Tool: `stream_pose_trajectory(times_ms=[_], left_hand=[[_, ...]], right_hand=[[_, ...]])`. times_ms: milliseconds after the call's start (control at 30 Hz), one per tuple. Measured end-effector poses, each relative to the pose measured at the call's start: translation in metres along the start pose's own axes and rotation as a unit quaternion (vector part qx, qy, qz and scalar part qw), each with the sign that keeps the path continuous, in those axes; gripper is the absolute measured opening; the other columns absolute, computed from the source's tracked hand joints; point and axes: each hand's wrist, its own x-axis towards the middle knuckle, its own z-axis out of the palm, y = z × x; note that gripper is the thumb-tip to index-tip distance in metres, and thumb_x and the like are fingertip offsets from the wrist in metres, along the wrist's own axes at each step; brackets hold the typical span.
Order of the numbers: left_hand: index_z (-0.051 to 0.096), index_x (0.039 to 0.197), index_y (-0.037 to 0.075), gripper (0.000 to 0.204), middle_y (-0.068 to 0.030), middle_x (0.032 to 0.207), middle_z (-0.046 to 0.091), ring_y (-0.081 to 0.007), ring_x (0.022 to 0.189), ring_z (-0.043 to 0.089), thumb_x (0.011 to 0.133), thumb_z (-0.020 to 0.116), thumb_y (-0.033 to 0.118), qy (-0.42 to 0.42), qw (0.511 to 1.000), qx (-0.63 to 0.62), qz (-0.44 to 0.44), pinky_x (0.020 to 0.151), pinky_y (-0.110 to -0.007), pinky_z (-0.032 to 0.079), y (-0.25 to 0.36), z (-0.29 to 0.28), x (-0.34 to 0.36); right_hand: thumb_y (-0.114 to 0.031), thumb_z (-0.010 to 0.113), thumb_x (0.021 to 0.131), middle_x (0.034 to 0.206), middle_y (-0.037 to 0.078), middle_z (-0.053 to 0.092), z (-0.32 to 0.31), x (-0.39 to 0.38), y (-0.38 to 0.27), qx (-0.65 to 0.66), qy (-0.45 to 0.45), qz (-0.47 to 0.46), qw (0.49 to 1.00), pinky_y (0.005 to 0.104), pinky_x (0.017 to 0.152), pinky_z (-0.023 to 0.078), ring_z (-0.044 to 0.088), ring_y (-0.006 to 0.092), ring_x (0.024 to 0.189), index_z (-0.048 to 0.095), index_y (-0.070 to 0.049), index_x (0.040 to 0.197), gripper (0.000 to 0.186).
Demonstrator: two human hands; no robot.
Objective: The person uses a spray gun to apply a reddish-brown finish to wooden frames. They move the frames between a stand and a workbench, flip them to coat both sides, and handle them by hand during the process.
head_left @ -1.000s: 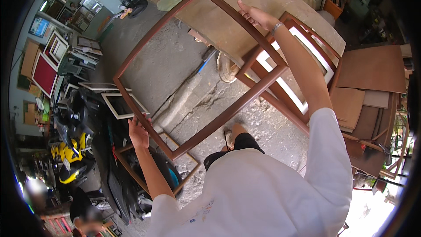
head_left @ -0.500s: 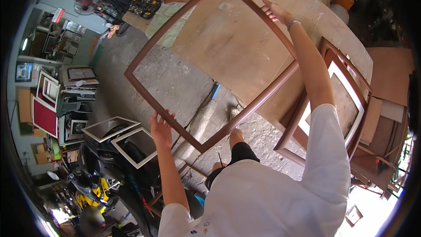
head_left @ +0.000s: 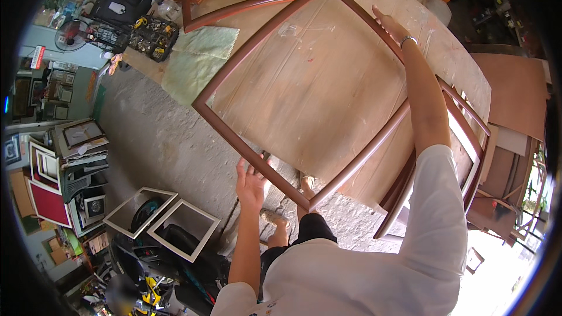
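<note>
Reaches forward on 2 sides, farther with right arm (head_left: 426, 96), almost straight at elbow and ending in right grip (head_left: 392, 27), with fingers partly hidden. Holds left forearm (head_left: 246, 243) nearer to body, with left grip (head_left: 252, 188) showing palm, thumb to the left, fingertips partly hidden.

Brown frame (head_left: 360, 156) smooth, wood-like, gleaming glossy! | Bench (head_left: 319, 82) showing matt, scuffed wood | Pale green cloth (head_left: 202, 61) matt, wrinkled | Floor (head_left: 149, 114) rough, concrete-like | Wristband (head_left: 409, 40) shining, metallic-looking!
</note>
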Motion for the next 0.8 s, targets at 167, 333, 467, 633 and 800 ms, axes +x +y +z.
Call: stream_pose_trajectory(times_ms=[167, 333, 467, 633, 800], left_hand=[[0.028, 0.149, 0.016, 0.058, -0.0174, 0.144, 0.044, -0.0407, 0.135, 0.042, 0.102, 0.042, 0.048, 0.011, 0.997, 0.052, -0.05, 0.107, -0.055, 0.036, -0.016, 0.006, -0.002], [0.035, 0.141, 0.016, 0.062, -0.0108, 0.124, 0.05, -0.0293, 0.11, 0.054, 0.096, 0.053, 0.055, 0.014, 0.977, 0.176, -0.116, 0.1, -0.05, 0.043, -0.041, 0.039, 0.005], [0.043, 0.132, 0.014, 0.051, -0.0094, 0.12, 0.053, -0.03, 0.107, 0.058, 0.099, 0.049, 0.052, 0.023, 0.972, 0.188, -0.141, 0.097, -0.048, 0.046, -0.04, 0.01, 0.003], [0.051, 0.116, 0.008, 0.041, -0.0115, 0.113, 0.059, -0.03, 0.109, 0.06, 0.101, 0.048, 0.046, -0.013, 0.931, 0.302, -0.206, 0.094, -0.044, 0.049, -0.02, 0.004, 0.008], [0.054, 0.099, 0.004, 0.022, -0.0115, 0.094, 0.063, -0.0215, 0.082, 0.064, 0.097, 0.059, 0.025, -0.13, 0.778, 0.594, -0.162, 0.078, -0.032, 0.051, -0.004, -0.015, 0.025]], right_hand=[[-0.078, 0.031, 0.09, 0.146, 0.024, 0.045, 0.015, 0.017, 0.016, -0.041, -0.005, 0.012, 0.999, 0.0457, 0.119, 0.019, 0.032, 0.0363, 0.144, 0.046, 0.003, 0.142, 0.098], [-0.072, 0.037, 0.092, 0.142, 0.019, 0.052, -0.001, 0.038, 0.073, -0.038, 0.139, 0.03, 0.989, 0.0427, 0.112, 0.034, 0.048, 0.0327, 0.134, 0.056, -0.006, 0.137, 0.082], [-0.031, 0.061, 0.093, 0.108, 0.012, 0.071, 0.062, -0.015, 0.017, -0.013, 0.374, -0.123, 0.919, 0.0393, 0.079, 0.056, 0.069, 0.0318, 0.097, 0.069, -0.008, 0.106, 0.028], [-0.022, 0.066, 0.092, 0.093, 0.017, 0.068, 0.132, -0.24, -0.03, 0.248, 0.312, -0.19, 0.897, 0.0384, 0.081, 0.051, 0.067, 0.0279, 0.089, 0.066, 0.0, 0.1, 0.023], [-0.015, 0.066, 0.092, 0.089, 0.014, 0.066, 0.214, -0.423, -0.014, 0.412, 0.081, -0.168, 0.892, 0.0403, 0.076, 0.051, 0.064, 0.032, 0.084, 0.065, 0.001, 0.098, 0.017]])
